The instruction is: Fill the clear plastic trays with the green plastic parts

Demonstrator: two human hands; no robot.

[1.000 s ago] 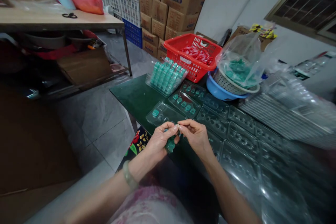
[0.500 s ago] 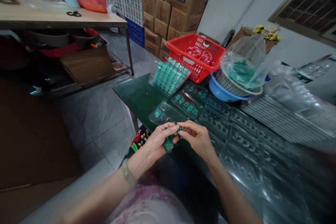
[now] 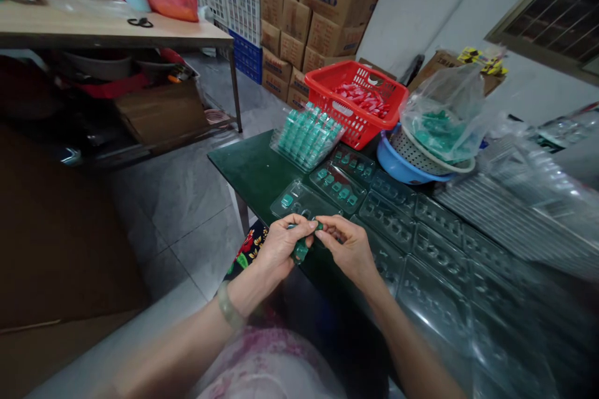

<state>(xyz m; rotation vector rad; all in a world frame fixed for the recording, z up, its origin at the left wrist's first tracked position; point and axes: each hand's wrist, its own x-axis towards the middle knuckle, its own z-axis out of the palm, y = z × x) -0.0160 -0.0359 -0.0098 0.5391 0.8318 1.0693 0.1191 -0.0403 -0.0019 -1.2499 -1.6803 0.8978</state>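
The green counter (image 3: 243, 154) extends beyond the left grip (image 3: 282, 244) and the right grip (image 3: 349, 248), with a clear tray (image 3: 305, 194) just past them. The left grip clasps green pieces (image 3: 301, 251); both together pinch one small dark-green piece (image 3: 319, 225) between their fingertips.

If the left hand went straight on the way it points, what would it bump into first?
Probably the right hand, its fingertips close ahead at a small green piece, though depth there is unclear.

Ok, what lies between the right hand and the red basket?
In the head view, two clear trays with green pieces lie between the right hand and the red basket.
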